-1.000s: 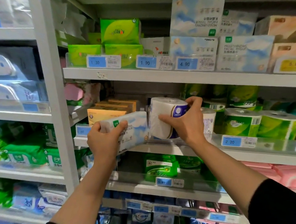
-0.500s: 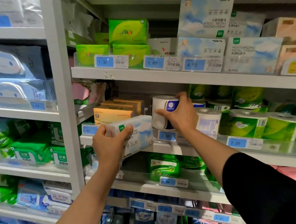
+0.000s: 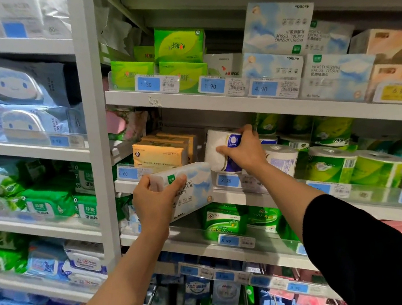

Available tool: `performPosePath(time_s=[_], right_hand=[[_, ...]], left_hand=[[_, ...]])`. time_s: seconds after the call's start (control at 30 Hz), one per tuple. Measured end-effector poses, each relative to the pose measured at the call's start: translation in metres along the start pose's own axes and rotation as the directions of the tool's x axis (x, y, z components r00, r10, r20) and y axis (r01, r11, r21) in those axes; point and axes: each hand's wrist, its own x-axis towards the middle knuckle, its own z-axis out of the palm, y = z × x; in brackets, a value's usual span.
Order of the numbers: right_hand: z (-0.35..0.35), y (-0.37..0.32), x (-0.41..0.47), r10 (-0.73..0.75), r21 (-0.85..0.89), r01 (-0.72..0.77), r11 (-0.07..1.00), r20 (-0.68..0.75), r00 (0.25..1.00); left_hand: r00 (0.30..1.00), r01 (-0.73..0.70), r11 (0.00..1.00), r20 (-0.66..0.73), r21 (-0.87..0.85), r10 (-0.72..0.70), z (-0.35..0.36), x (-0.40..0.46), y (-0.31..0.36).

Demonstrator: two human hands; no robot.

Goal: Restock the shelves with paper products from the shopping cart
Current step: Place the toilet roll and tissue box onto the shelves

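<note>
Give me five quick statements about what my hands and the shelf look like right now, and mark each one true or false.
1. The right hand grips a white toilet roll with a blue label. True.
2. The left hand is empty. False: it holds a blue and white facial tissue pack.
3. The toilet roll is on the top shelf beside the green packs. False: it is at the middle shelf, right of the orange tissue packs.
4. The price tag just below the toilet roll reads 2.20. True.
5. The facial tissue pack lies flat on the shelf. False: the hand holds it tilted in front of the shelf edge.
</note>
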Motion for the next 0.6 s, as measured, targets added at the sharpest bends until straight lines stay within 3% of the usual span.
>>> performPosePath(time_s=[0.2,0.43,0.6], right_hand=[[-0.005,0.005,-0.003,-0.084,-0.043,0.082,0.996,-0.039,0.996],[0.001,0.006,-0.007,-0.111,-0.187,0.131,0.974,0.109,0.988],[0.004,0.026,-0.024,-0.11,-0.096,0.121,0.988,0.109,0.988]], left_hand=[[0.999,0.031,1.0,0.016,0.001,-0.031,-0.001,-0.003,-0.002],[0.999,0.019,1.0,0.031,0.005,-0.019,0.0,-0.014,0.004],[0.999,0.016,1.0,0.04,0.001,-0.016,-0.003,-0.017,0.003]])
